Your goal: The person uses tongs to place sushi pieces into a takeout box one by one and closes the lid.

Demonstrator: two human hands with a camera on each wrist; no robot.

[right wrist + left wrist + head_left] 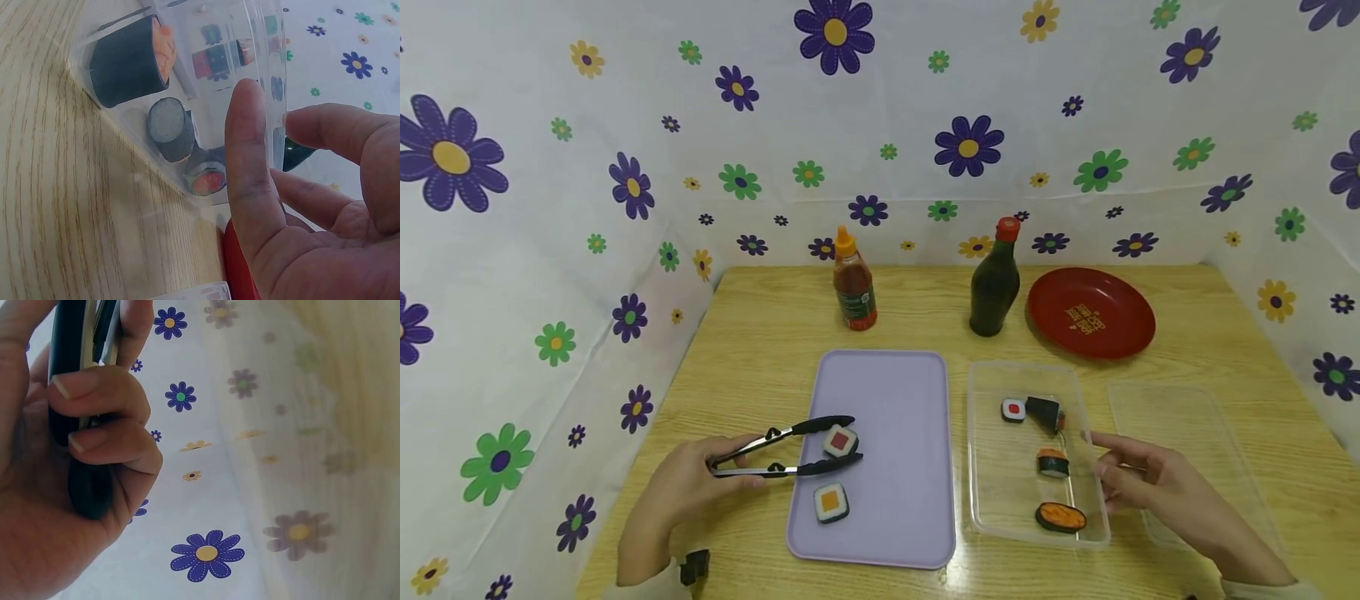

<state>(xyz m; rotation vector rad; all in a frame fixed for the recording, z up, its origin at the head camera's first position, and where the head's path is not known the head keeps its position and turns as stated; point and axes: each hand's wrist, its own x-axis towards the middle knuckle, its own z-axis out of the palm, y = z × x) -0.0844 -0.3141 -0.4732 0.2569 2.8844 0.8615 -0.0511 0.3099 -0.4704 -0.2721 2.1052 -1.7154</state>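
My left hand point(688, 479) grips a pair of tongs point(775, 472) with black tips. In the left wrist view, fingers curl round the tongs' handle point(65, 362). The spread tips lie either side of a sushi roll with a red centre point(840, 442), on the lilac tray point(887, 383). A sushi roll with an orange centre point(831, 502) sits just below it. At the right wall of a clear plastic container point(1000, 521), my right hand point(1153, 483) holds the edge, thumb point(247, 144) along the outside and index finger at the rim. Several sushi pieces point(1052, 462) are inside.
Behind the tray stands a sauce bottle with an orange cap point(854, 287). A dark bottle with a red cap point(995, 283) is beside a red oval plate point(1120, 312) at the back right. A clear lid point(1180, 417) lies flat right of the container, partly under my right arm.
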